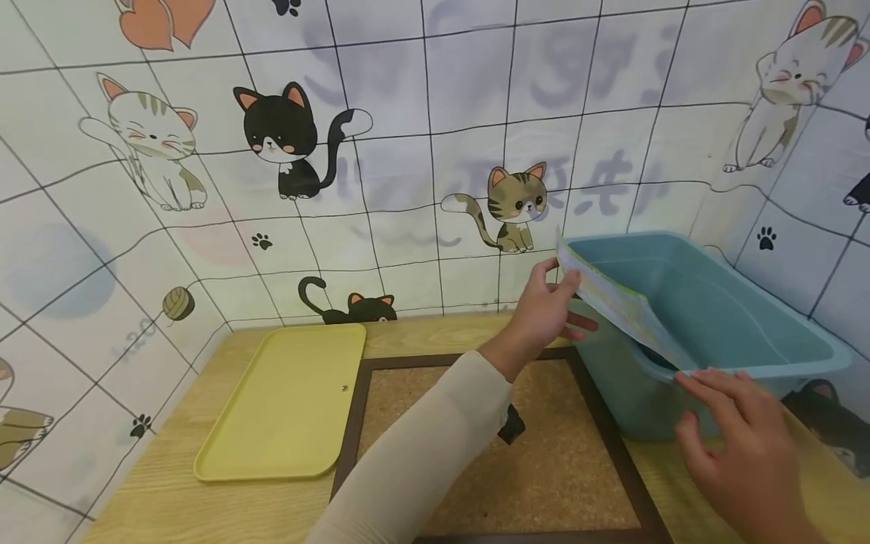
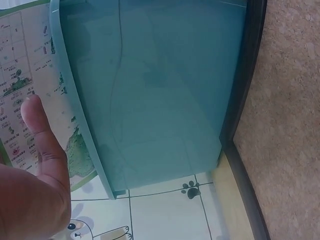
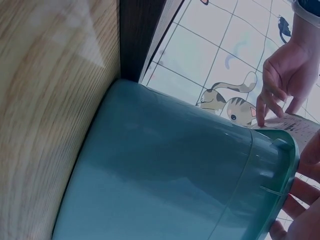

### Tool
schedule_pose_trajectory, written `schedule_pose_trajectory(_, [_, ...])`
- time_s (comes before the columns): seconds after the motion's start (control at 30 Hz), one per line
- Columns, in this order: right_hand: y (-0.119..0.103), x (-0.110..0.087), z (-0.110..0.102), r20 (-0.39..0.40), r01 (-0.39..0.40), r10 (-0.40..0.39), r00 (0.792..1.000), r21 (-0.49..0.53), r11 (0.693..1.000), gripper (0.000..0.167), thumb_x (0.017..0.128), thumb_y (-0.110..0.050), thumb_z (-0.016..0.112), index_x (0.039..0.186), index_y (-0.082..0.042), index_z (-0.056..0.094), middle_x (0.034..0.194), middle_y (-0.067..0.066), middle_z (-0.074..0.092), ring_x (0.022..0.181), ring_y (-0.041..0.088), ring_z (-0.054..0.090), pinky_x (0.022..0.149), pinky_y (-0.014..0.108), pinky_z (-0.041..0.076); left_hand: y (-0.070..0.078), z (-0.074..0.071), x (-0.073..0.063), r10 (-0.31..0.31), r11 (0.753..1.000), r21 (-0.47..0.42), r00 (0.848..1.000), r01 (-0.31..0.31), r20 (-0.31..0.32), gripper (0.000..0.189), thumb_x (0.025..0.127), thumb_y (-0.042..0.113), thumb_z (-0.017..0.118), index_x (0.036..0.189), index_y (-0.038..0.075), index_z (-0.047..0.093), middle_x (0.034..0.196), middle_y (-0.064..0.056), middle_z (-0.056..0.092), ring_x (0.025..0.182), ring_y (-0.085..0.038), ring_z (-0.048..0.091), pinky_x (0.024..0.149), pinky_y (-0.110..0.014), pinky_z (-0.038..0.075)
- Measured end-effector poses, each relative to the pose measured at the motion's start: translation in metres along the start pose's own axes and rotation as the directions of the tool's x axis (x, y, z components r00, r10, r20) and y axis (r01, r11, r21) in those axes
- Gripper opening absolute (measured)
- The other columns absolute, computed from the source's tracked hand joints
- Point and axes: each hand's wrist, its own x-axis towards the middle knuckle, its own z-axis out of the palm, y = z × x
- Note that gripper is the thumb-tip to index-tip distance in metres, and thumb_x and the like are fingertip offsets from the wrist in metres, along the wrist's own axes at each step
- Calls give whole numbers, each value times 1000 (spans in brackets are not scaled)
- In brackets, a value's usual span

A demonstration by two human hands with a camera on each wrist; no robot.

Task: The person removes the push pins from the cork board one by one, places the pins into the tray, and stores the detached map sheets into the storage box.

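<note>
My left hand (image 1: 544, 306) pinches the upper end of a printed sheet (image 1: 621, 310) between thumb and fingers. The sheet slants down along the near rim of a teal plastic tub (image 1: 639, 412). In the left wrist view, the sheet (image 2: 45, 72) shows a green border, small pictures and lines of text, with the left thumb (image 2: 45, 132) lying over it. My right hand (image 1: 751, 446) is at the tub's front rim, its fingers extended to the sheet's lower end and its thumb held apart. Part of the sheet is hidden behind the rim.
A cork board (image 1: 544, 483) with a dark brown frame lies on the wooden table (image 1: 159, 468), beneath my left forearm. Left of it is a yellow tray (image 1: 285, 408). A wall (image 1: 401, 174) covered with cat drawings rises behind, and the tub stands near the right corner.
</note>
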Motion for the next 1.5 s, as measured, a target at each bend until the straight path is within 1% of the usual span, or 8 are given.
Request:
schedule_pose_trajectory(0.2, [-2,-2,-2,18,-4,4,1000,-1,1000,49,95,-30,44,104,10,71,102,29,64,99,48,51,120,28,28,-3,3,-2,2,1000,-1,1000,-2,8,56,104,42,52,152,27,27,112,0,60,90,-42,73,57,-31,57])
schedule_pose_trajectory(0.5, [-5,-3,-3,21,-2,2,1000,-12,1000,48,95,-28,43,104,10,71,103,30,63,99,49,51,121,30,27,-5,4,-1,-4,1000,1,1000,4,11,56,103,44,52,151,29,29,112,2,60,81,-33,75,57,-31,58])
schedule_pose_trajectory(0.97, [-2,-2,-5,36,-15,15,999,-8,1000,49,95,-30,44,107,9,71,104,30,63,103,47,52,121,31,28,-5,6,2,-22,1000,10,1000,22,21,58,102,45,54,152,29,27,104,1,63,79,-32,75,57,-33,58])
schedule_pose_trajectory(1.13, [-1,-2,-6,41,-22,23,999,-14,1000,49,95,-30,44,107,9,70,105,30,63,104,48,52,121,32,27,-4,4,0,-31,999,22,998,30,59,61,102,43,56,153,29,25,109,-2,65,83,-32,75,59,-35,60])
schedule_pose_trajectory(1.23, [0,-1,-6,35,-23,23,999,-12,1000,49,94,-29,44,107,9,71,105,30,63,105,48,53,121,31,28,-3,0,-7,-4,997,82,996,-3,86,59,103,40,53,154,26,26,120,-8,63,90,-33,75,70,-40,61])
schedule_pose_trajectory(1.33, [1,-1,-6,28,-13,13,1000,-12,1000,48,94,-28,44,106,9,71,104,30,63,104,49,53,121,31,28,-3,-8,-22,47,958,275,993,-75,108,56,105,43,49,154,27,29,131,-7,59,103,-23,71,82,-36,59])
schedule_pose_trajectory(1.43, [2,1,-6,46,6,-4,999,-27,1000,47,93,-28,43,105,9,70,104,30,63,102,50,52,121,30,28,-3,-19,-44,111,854,497,987,-156,120,53,104,49,46,153,32,33,138,-1,55,118,-13,63,88,-30,54])
schedule_pose_trajectory(1.5, [2,5,-8,85,12,-7,996,-50,999,50,95,-30,41,105,10,70,104,30,61,99,50,51,115,37,35,-1,-26,-59,132,791,587,985,-173,114,52,104,51,45,152,34,35,142,2,53,127,-12,56,94,-33,52])
